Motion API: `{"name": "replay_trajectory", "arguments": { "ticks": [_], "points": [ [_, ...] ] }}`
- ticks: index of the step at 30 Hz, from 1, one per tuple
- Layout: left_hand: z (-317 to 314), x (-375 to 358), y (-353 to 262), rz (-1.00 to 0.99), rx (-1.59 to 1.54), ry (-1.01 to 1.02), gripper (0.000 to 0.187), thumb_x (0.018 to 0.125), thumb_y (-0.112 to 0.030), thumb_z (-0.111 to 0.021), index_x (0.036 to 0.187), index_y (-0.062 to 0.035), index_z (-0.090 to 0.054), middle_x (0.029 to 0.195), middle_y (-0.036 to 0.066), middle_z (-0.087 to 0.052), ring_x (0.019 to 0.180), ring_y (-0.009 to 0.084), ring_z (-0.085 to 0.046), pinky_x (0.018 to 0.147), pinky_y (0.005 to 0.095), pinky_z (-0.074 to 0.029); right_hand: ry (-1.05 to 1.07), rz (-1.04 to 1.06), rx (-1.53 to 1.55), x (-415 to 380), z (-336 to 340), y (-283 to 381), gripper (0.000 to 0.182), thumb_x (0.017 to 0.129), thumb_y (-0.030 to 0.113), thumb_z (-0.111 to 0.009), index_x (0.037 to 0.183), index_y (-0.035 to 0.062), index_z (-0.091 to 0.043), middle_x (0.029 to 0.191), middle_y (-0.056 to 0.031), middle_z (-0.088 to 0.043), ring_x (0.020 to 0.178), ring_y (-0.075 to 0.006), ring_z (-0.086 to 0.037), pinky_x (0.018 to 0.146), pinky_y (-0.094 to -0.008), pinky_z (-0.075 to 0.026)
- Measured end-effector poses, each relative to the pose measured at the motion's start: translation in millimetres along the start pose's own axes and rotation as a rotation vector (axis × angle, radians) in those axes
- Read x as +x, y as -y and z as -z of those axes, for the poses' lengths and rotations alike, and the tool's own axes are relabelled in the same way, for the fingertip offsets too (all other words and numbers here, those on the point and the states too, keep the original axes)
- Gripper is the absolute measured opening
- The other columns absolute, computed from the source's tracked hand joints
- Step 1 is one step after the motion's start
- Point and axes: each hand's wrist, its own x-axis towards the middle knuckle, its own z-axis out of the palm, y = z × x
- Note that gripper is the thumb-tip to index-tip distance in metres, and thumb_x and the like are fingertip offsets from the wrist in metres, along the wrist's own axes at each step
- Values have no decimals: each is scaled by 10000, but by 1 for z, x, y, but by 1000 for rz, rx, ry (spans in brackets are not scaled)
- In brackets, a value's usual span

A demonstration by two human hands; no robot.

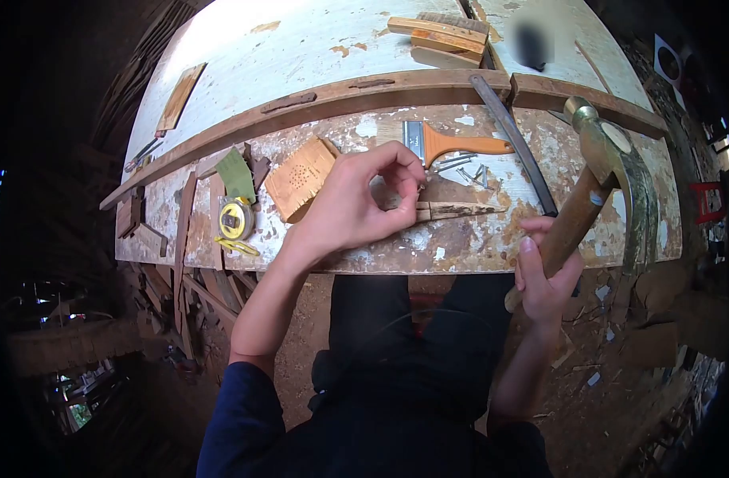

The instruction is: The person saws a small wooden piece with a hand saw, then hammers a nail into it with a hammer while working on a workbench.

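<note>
My right hand (549,275) is wrapped round the wooden handle of a claw hammer (575,219), its metal head raised over the bench's right side. Over the bench's middle, my left hand (368,195) has thumb and forefinger pinched in a ring; what lies between the tips is too small to make out. Beside those fingertips lies a thin, dark-streaked wood strip (460,209). Several nails (480,174) lie just beyond it, below an orange-handled brush (460,144). A wood block with many small marks (300,177) sits left of my left hand.
A long wooden rail (245,119) crosses the worktable (245,48). A tape measure (236,219) and green sandpaper-like piece (235,174) lie at left. A dark metal bar (514,143) slants at right. Stacked wood pieces (440,38) stand at the back.
</note>
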Motion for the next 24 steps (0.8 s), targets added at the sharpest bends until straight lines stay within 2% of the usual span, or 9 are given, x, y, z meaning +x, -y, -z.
{"name": "replay_trajectory", "arguments": {
  "ticks": [2,4,9,21,24],
  "points": [
    [-5,-7,12,-99,8,-58,125,868,-31,-755,991,-20,-774,934,52,-781,908,146,-746,898,309,-582,6,-12,-14,-1,1,0,192,984,-11,-686,1169,-47,-722,746,17,-641,628,-30,-563,603,-223,-433],
    [-10,-12,19,-95,-43,-61,118,872,-30,-760,987,-17,-783,958,62,-794,925,154,-756,900,310,-584,12,-28,-18,0,0,5,203,989,-10,-680,1184,-57,-711,730,15,-627,575,-30,-544,553,-219,-408],
    [-15,-13,23,-120,-98,-76,154,899,-22,-797,1047,-36,-836,1016,85,-819,947,178,-776,887,316,-598,6,-27,-10,1,-4,8,217,994,-26,-666,1205,-71,-688,713,21,-593,549,-30,-517,522,-218,-384],
    [-18,-12,25,-231,57,-61,159,884,-10,-826,1036,-36,-865,977,81,-822,908,198,-773,811,323,-611,9,-22,6,1,-4,5,230,998,-26,-663,1223,-74,-674,726,22,-570,542,-30,-503,505,-218,-363],
    [-19,-11,25,-242,56,-81,117,879,-45,-820,994,-30,-835,955,110,-813,909,288,-781,855,396,-614,22,-18,3,1,-3,6,231,998,-26,-662,1224,-74,-674,724,20,-571,544,-31,-504,509,-217,-365]
  ]
}}
